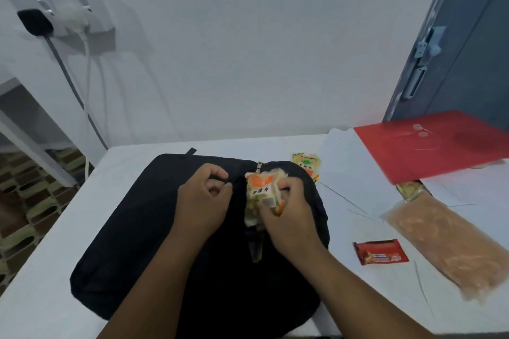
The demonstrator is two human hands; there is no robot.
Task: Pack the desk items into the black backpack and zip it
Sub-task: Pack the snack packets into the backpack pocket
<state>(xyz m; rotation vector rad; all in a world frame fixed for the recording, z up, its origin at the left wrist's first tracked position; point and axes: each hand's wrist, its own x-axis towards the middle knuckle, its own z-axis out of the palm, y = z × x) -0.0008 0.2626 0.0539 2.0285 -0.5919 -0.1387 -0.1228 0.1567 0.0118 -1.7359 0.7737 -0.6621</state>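
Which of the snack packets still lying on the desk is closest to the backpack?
The small yellow-green packet, right against the black backpack at its far right edge. The red bar and long clear bag lie apart, further right.

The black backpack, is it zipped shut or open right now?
Open: the black backpack gapes beside its zipper pull, where the right hand pushes in a snack packet.

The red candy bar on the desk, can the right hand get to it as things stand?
Probably not yet: nothing lies between the right hand and the red candy bar, but its fingers grip a snack packet.
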